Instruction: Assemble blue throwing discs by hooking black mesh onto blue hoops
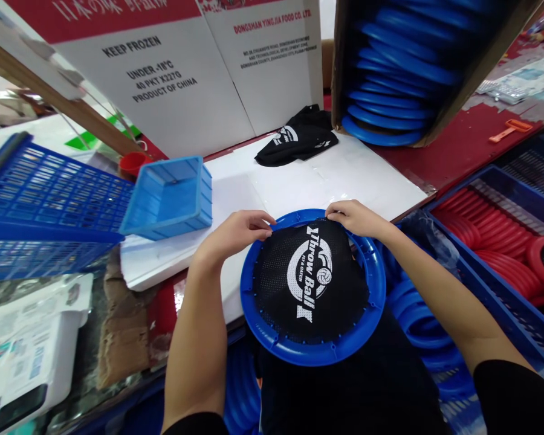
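A round blue plastic ring (315,353) rests against the near edge of a white board (299,181), tilted toward me. A black mesh cloth (310,281) printed with white "Throw Ball" lettering is stretched across it. My left hand (242,229) pinches the mesh at the ring's upper left rim. Over at the upper right rim my right hand (351,216) pinches the mesh as well. Both hands are closed on the mesh edge.
A pile of black mesh cloths (297,142) lies at the back of the board. A cardboard box of stacked blue rings (390,78) stands behind right. Blue baskets (170,196) sit left; a blue crate with red rings (498,241) is right. More blue rings (417,320) lie below.
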`<state>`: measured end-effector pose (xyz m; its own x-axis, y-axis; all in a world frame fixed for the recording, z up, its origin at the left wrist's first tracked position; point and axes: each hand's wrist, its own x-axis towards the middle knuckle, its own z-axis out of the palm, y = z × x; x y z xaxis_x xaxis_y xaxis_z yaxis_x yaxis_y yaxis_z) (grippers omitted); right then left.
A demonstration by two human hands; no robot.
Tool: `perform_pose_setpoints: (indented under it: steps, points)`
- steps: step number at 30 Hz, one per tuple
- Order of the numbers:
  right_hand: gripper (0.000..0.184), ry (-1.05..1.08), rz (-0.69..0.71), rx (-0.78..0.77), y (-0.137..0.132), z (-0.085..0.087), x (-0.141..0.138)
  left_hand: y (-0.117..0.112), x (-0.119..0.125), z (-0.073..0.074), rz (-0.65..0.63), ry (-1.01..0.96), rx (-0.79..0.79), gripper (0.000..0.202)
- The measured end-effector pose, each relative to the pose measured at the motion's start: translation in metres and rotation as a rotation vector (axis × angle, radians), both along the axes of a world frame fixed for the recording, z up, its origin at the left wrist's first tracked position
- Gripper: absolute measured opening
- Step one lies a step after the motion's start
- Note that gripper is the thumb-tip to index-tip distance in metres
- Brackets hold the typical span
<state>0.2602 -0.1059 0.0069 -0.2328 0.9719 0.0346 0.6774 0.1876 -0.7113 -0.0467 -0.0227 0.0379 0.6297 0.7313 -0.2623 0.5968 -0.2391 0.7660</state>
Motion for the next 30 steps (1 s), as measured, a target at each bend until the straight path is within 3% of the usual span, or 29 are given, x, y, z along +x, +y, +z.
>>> perform_pose_setpoints:
  steps: [5,11,17,22,24,26,30]
  points:
    - [0.019,-0.006,0.004,-0.002,0.0,-0.002,0.0,0.0,0.001,0.0,-0.061,0.056,0.04,0.024]
    - [0.024,-0.246,0.042,0.115,-0.001,-0.007,-0.008,0.0,0.002,-0.005,-0.127,0.11,0.209,0.027]
    - [0.026,-0.361,0.056,0.162,-0.01,-0.005,-0.007,-0.008,0.009,-0.003,-0.304,-0.033,0.429,0.02]
    - [0.039,-0.314,0.066,0.276,-0.018,-0.005,-0.015,-0.019,0.025,-0.016,-0.387,0.08,0.546,0.037]
    - [0.033,-0.305,0.118,0.322,-0.02,-0.007,-0.022,-0.021,0.028,-0.021,-0.382,0.119,0.589,0.042]
    - [0.025,-0.319,0.155,0.312,-0.02,-0.007,-0.028,-0.021,0.027,-0.024,-0.388,0.119,0.62,0.043]
    - [0.029,-0.4,0.207,0.189,-0.016,0.0,-0.034,-0.014,0.021,-0.03,-0.379,0.161,0.703,0.046]
